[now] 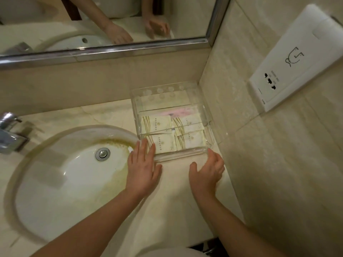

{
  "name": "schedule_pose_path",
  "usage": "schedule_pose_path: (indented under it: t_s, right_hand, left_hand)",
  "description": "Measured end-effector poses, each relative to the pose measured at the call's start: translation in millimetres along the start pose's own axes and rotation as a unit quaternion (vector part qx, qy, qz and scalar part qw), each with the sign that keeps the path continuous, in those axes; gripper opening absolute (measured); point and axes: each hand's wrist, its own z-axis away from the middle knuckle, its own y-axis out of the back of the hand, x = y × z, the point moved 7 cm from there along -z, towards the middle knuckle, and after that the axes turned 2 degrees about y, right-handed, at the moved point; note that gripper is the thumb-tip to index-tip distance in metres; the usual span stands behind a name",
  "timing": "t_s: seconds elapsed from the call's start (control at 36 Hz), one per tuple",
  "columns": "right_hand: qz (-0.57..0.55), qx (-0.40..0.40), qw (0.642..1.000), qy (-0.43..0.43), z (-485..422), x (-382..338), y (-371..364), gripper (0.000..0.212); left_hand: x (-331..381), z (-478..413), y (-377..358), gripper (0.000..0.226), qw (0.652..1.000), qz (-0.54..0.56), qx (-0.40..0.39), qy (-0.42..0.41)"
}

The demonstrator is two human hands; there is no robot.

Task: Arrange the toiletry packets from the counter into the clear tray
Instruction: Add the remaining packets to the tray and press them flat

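You stand at a cream marble bathroom desk (176, 191), with a stained sink (61, 175) on your left, a mirror (104, 25) on the back wall and a socket panel (295, 58) on the side wall to your right. The clear tray (209, 117) sits tucked into the corner where the two walls meet, probably so it stays square and out of the way of the basin.

Inside it, the toiletry packets (163, 132) lie flat in the near compartment, cream ones side by side and overlapping a little, with a pink packet (176, 113) showing behind them. No loose packet shows on the bare desk, so the sorting looks close to done.

Your left hand (143, 169) is spread flat and empty, palm down on the desk, its fingertips (143, 143) reaching over the tray's near left corner, seemingly to steady or nudge it. Your right hand (207, 173) is loosely cupped and grasps nothing, fingers curled against the tray's near right corner by the wall. Together they bracket the front edge, which suggests you are squaring the tray into place.
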Motion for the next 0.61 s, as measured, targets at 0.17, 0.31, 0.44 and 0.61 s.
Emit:
schedule_pose_path:
  t_s: [0.17, 0.31, 0.44, 0.61]
  right_hand:
    - [-0.322, -0.052, 0.922, -0.212, -17.0, 16.6, -16.2, 0.035]
    - [-0.365, -0.08, 0.902, -0.218, -35.1, 9.9, -27.4, 0.011]
    - [-0.369, -0.094, 0.899, -0.218, -45.9, 2.4, -34.8, 0.038]
    - [-0.399, -0.084, 0.882, -0.235, -56.8, -7.4, -38.8, 0.036]
  left_hand:
    - [-27.2, 15.6, -5.7, 0.081, 0.929, 0.294, 0.031, 0.224]
    - [-18.8, 1.4, -2.0, 0.02, 0.9, 0.367, 0.034, 0.233]
    - [-21.5, -12.7, 6.4, 0.023, 0.894, 0.378, 0.051, 0.233]
    - [-24.2, -23.1, 7.0, 0.03, 0.888, 0.381, 0.077, 0.245]
